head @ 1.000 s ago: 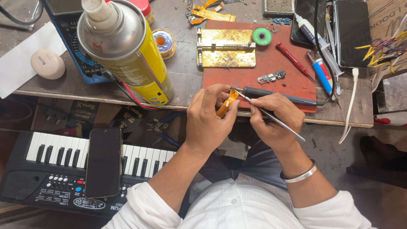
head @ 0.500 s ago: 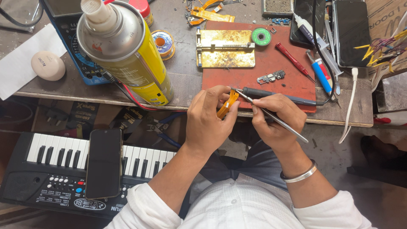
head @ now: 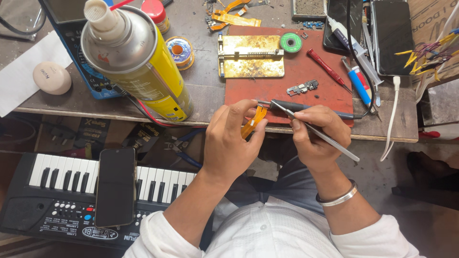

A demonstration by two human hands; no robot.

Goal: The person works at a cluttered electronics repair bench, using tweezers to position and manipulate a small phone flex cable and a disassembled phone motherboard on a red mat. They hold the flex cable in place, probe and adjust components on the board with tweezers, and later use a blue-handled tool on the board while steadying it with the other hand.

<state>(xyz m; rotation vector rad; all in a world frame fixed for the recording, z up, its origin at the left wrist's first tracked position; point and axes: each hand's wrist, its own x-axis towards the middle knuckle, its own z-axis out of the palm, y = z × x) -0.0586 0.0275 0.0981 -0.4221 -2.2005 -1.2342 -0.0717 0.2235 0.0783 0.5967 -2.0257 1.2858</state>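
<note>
pinching orange flex ribbon in left hand fingertips | right hand clamping steel tweezers, tips meeting ribbon's upper end | handling: featherlight, floppy, tear-prone; gripping by edges, avoiding connector ends

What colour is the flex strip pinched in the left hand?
Orange-yellow: the flex strip shows best in the head view, between the left hand fingers.

Mat as landmark: metal jig on its far half, spray can left of it. My hands at its near edge; keyboard below-left.
</note>
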